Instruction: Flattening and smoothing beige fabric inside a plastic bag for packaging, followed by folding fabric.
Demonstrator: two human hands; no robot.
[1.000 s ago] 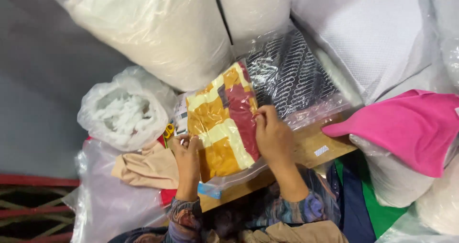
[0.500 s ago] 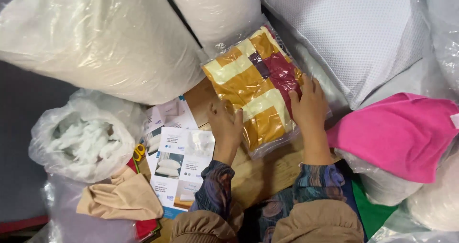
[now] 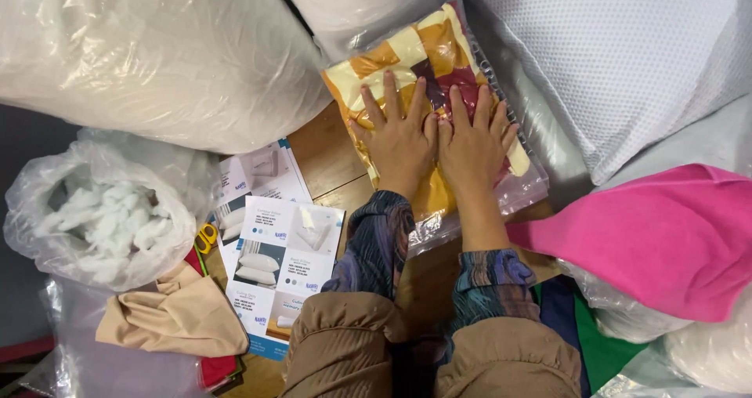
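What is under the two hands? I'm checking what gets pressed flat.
Both the left hand and right hand lie flat on a clear plastic bag holding patchwork fabric. The fabric beneath the palms is hidden.

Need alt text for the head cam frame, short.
Both hands, left hand and right hand, press flat side by side on a clear plastic bag holding a folded yellow, orange and maroon patchwork cloth, on a wooden board. Around it lie big bags of white stuffing, printed leaflets, a pink cloth and yellow scissors.

Two hands [image 3: 439,143], one packaged cloth [image 3: 423,61], three leaflets [image 3: 286,249].
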